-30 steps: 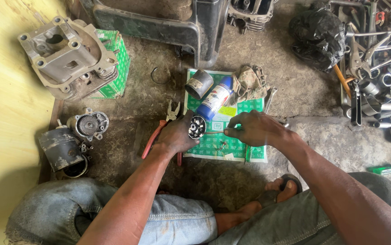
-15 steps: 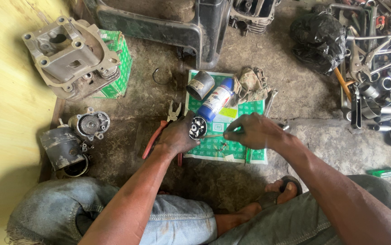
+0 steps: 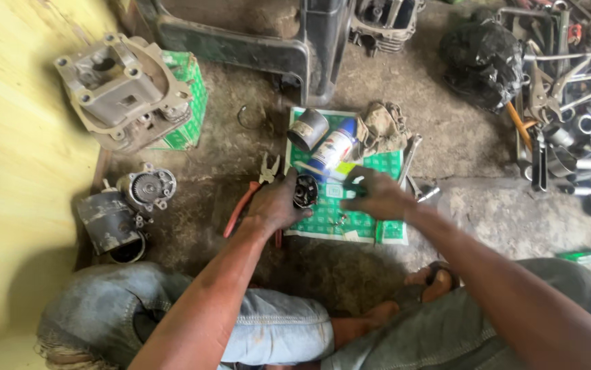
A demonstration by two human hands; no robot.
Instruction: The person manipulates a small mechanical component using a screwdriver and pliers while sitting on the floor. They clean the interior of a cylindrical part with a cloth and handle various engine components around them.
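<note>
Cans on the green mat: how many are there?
2. A grey metal can lies at the green mat's top left corner; a blue and white spray can lies beside it. Hands may hide others.

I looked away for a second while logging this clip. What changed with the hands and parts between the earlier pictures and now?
Very little. The left hand keeps its grip on the small round black part, and the right hand stays right beside it over the green sheet; only its fingers shift slightly. The spray can, grey tin, rag and red-handled pliers lie unmoved.
</note>
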